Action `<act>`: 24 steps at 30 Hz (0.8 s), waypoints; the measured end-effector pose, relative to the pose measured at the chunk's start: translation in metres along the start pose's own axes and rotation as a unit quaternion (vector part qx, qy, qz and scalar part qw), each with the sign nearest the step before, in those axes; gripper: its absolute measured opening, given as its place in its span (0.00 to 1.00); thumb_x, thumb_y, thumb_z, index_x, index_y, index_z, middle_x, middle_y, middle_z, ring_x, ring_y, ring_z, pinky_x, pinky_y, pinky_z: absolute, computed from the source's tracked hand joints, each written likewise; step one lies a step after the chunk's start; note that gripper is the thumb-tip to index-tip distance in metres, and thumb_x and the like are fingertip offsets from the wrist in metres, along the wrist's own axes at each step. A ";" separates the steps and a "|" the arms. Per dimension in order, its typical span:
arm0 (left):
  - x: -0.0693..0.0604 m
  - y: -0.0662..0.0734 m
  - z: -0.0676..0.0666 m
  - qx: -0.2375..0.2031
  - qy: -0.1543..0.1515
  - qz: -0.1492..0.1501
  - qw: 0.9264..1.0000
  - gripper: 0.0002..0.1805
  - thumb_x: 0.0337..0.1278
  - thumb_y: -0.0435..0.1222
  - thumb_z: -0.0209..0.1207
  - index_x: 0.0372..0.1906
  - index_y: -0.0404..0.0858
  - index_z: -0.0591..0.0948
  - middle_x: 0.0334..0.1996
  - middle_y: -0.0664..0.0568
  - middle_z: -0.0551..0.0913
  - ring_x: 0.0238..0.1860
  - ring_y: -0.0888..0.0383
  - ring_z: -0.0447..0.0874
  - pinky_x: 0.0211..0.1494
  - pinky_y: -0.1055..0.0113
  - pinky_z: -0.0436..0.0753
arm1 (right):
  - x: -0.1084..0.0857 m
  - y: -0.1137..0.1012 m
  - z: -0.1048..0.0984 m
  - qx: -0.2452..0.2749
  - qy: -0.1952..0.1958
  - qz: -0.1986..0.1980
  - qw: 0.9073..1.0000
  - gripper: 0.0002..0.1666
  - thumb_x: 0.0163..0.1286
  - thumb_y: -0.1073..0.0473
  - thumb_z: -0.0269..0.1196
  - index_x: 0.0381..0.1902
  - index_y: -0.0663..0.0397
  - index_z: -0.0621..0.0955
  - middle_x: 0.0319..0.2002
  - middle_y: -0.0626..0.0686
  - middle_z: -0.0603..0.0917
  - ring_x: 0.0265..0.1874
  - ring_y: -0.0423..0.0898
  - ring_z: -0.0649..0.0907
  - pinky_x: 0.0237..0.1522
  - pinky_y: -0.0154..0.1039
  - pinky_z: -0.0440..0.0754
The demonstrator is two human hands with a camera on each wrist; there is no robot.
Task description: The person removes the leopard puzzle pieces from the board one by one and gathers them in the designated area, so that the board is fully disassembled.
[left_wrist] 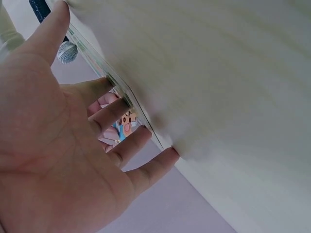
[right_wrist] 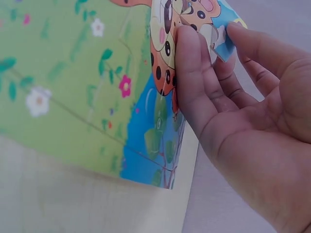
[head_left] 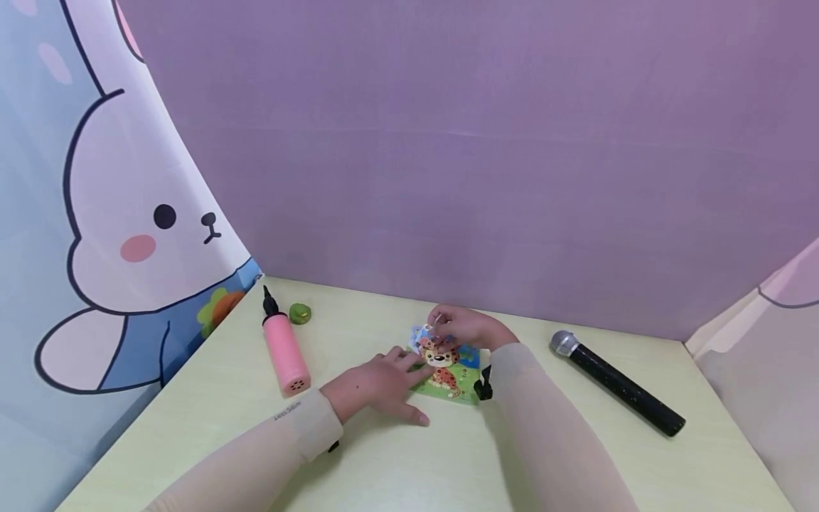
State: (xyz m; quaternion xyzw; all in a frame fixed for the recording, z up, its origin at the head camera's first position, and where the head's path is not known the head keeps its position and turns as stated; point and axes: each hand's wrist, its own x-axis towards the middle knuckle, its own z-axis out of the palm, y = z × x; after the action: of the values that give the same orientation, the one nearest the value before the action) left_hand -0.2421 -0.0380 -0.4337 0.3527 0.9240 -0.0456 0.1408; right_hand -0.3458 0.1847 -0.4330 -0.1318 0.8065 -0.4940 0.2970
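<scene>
A picture puzzle [head_left: 441, 391] of a spotted leopard cub on green grass lies flat on the table. My left hand [head_left: 380, 384] rests at its left edge with fingers spread; in the left wrist view the fingertips [left_wrist: 167, 154] touch along the edge of the board and the tabletop. At the puzzle's upper left, my right hand [head_left: 470, 328] pinches a puzzle piece [right_wrist: 224, 46] between thumb and fingers. Blue and part of an orange spotted ear show on that piece, which is tilted up from the board. The right fingers hide part of the picture.
To the left lies a pink balloon pump [head_left: 286, 352] with a black nozzle, beside a small green coiled object [head_left: 300, 313]. A black microphone [head_left: 621, 391] with a silver head lies on the right. A purple curtain [head_left: 448, 178] closes off the back of the table [head_left: 397, 476].
</scene>
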 end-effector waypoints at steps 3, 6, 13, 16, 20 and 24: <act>0.000 0.000 0.000 -0.003 -0.001 0.000 1.000 0.55 0.63 0.77 0.53 0.88 0.58 0.54 0.87 0.54 0.57 0.85 0.43 0.58 0.81 0.38 0.73 | 0.000 0.003 -0.002 0.015 0.003 0.001 1.000 0.10 0.86 0.63 0.52 0.59 0.58 0.74 0.53 0.61 0.78 0.47 0.54 0.85 0.52 0.46 0.91; 0.000 -0.001 0.001 -0.006 -0.002 -0.004 1.000 0.55 0.62 0.78 0.53 0.87 0.59 0.54 0.87 0.55 0.56 0.85 0.44 0.58 0.82 0.38 0.72 | 0.000 0.007 -0.003 0.020 0.003 -0.004 1.000 0.10 0.86 0.62 0.52 0.59 0.58 0.74 0.52 0.60 0.78 0.47 0.54 0.85 0.53 0.46 0.91; 0.004 0.000 0.003 -0.010 -0.008 -0.011 1.000 0.56 0.60 0.79 0.53 0.87 0.61 0.54 0.87 0.57 0.56 0.85 0.46 0.58 0.82 0.39 0.72 | -0.004 0.023 -0.010 0.031 0.022 -0.015 0.999 0.12 0.86 0.60 0.54 0.60 0.60 0.75 0.52 0.60 0.79 0.48 0.54 0.87 0.56 0.47 0.92; 0.004 0.001 0.004 -0.010 -0.009 -0.015 1.000 0.54 0.63 0.78 0.51 0.87 0.61 0.54 0.87 0.58 0.56 0.84 0.46 0.58 0.82 0.40 0.72 | -0.012 0.030 -0.015 0.046 0.039 -0.020 0.998 0.13 0.86 0.61 0.53 0.61 0.63 0.75 0.53 0.60 0.77 0.48 0.54 0.88 0.58 0.48 0.92; 0.003 0.002 0.004 -0.014 -0.006 -0.019 1.000 0.49 0.69 0.74 0.50 0.87 0.60 0.55 0.87 0.58 0.56 0.85 0.46 0.58 0.84 0.40 0.70 | -0.023 0.040 -0.024 0.064 0.058 -0.030 0.996 0.15 0.87 0.62 0.51 0.63 0.65 0.73 0.53 0.59 0.76 0.49 0.53 0.86 0.61 0.49 0.91; 0.000 0.002 0.004 -0.018 -0.002 -0.017 1.000 0.46 0.73 0.70 0.50 0.87 0.60 0.55 0.87 0.57 0.56 0.86 0.45 0.56 0.85 0.39 0.69 | -0.035 0.048 -0.035 0.064 0.077 -0.032 0.994 0.16 0.86 0.61 0.52 0.64 0.64 0.73 0.55 0.60 0.76 0.50 0.52 0.82 0.62 0.48 0.90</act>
State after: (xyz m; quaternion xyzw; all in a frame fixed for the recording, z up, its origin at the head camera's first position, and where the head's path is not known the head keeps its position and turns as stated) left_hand -0.2402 -0.0369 -0.4374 0.3342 0.9302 -0.0320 0.1483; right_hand -0.3356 0.2512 -0.4513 -0.0996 0.7890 -0.5626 0.2258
